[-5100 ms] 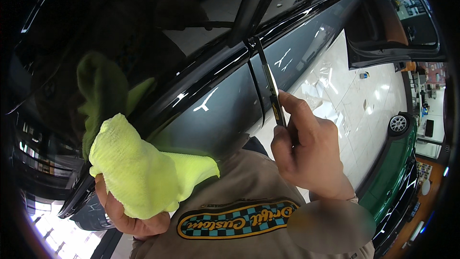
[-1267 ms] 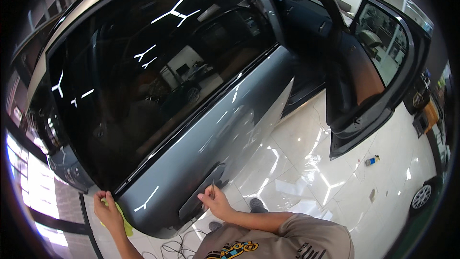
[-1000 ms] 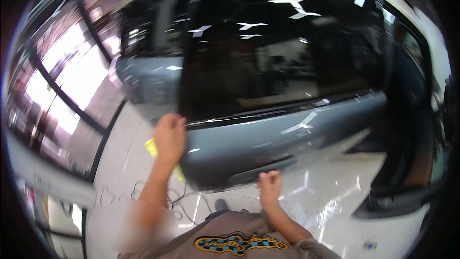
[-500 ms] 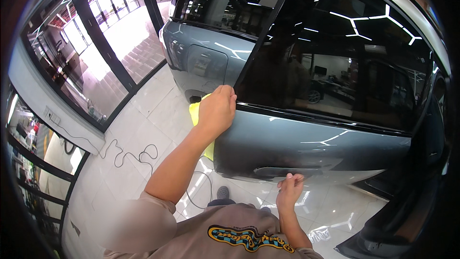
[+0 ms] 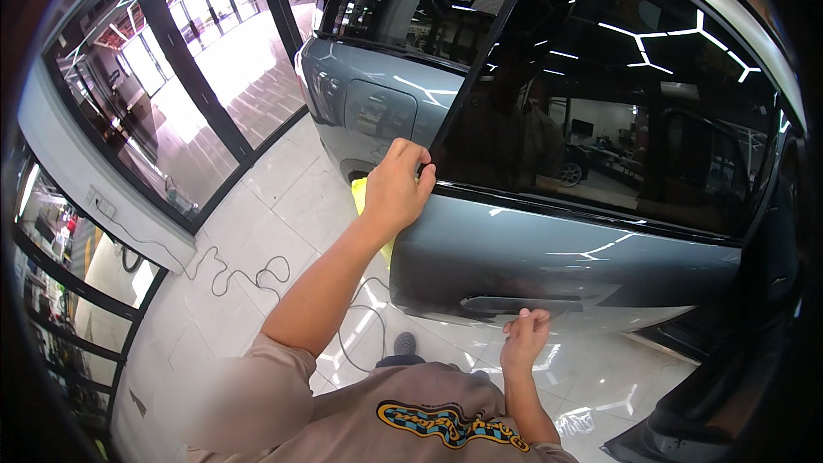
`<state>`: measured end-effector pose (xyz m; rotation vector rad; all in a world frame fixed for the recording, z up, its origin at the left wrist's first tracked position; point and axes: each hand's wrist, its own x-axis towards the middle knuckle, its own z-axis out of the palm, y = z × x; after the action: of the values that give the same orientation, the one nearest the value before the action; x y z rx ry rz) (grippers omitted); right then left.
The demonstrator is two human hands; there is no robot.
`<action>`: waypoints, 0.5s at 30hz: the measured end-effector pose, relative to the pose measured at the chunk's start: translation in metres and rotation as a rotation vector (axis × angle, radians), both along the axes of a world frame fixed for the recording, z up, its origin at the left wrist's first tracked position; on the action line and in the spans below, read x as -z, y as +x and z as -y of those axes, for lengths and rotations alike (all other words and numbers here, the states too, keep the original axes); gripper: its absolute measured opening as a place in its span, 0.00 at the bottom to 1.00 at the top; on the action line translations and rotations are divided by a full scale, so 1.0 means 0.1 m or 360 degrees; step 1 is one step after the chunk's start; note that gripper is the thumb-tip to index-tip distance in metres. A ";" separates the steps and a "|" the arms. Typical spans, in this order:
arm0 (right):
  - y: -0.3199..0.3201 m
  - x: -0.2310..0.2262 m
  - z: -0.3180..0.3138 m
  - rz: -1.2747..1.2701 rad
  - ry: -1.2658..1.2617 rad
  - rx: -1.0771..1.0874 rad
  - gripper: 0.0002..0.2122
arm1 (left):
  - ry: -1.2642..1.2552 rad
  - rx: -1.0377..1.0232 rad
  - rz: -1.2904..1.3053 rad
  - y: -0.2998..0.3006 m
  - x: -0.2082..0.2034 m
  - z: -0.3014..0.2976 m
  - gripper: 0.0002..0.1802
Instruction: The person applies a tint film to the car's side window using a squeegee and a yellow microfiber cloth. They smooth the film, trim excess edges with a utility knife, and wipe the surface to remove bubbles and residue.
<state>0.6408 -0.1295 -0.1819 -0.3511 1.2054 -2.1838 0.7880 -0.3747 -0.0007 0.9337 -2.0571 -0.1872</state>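
An open grey-blue car door [image 5: 591, 249] with a dark window [image 5: 549, 146] fills the middle and right. My left hand [image 5: 396, 189] is at the door's upper free edge, by the window's lower corner, its fingers bent over that edge. A yellow-green cloth [image 5: 359, 195] shows beside and below this hand, partly hidden by hand and forearm; the hand appears closed on it. Lower down, my right hand [image 5: 525, 341] is just below the door handle [image 5: 523, 302], its fingers curled together. Whatever they may hold is too small to make out.
Behind the door is the car's rear side with a fuel flap [image 5: 381, 111]. A thin cable [image 5: 249, 274] winds over the tiled floor [image 5: 283, 176] at left, near a glass door frame [image 5: 199, 94]. The dark sill area [image 5: 686, 411] is at lower right.
The whole view has shifted slightly, with the car now a little farther right. My left hand has tilted at the door edge, and less cloth shows. My right hand stays near the handle.
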 end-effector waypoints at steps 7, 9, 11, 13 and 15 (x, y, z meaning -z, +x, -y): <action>-0.03 0.05 -0.02 -0.0051 0.0023 -0.0007 0.07 | 0.0178 0.0001 0.0069 -0.02 -0.13 -0.02 0.06; -0.04 0.06 -0.02 -0.0057 0.0027 0.0001 0.07 | 0.0176 -0.0015 0.0069 -0.04 -0.13 -0.05 0.06; -0.02 0.07 -0.01 -0.0065 0.0014 -0.0002 0.07 | 0.0094 -0.0017 0.0078 -0.02 -0.12 -0.03 0.05; -0.02 0.06 -0.02 -0.0031 0.0051 0.0029 0.08 | 0.0071 -0.0024 0.0082 0.00 -0.10 0.00 0.04; 0.00 0.05 -0.02 -0.0016 0.0066 0.0038 0.09 | 0.0091 -0.0064 0.0095 -0.01 -0.11 0.02 0.05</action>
<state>0.6409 -0.1270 -0.1867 -0.3321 1.2647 -2.1759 0.7872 -0.3768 0.0099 1.0262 -2.0956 -0.1997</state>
